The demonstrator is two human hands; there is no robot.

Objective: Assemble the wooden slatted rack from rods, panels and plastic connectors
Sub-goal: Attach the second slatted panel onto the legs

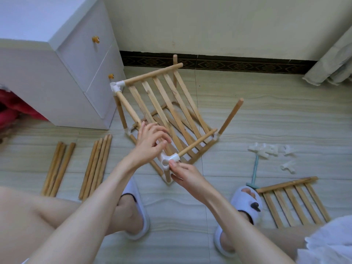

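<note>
Knees and white slippers [134, 206] sit closest, w/ both forearms reaching to the half-built rack [163, 115] standing tilted on the floor [266, 121]. Right hand [185, 175] pinches the white plastic connector [167, 160] at the near top corner w/ thumb and forefinger; left hand [151, 142] hovers just above it, fingers loosely curled, holding nothing that I can see. Rack looks light but wobbly, joints prob. push-fit, so grip at connectors, not the thin slats. Spare rods [96, 164] lie left, loose connectors [270, 149] and a spare slatted panel [291, 201] right.
</note>
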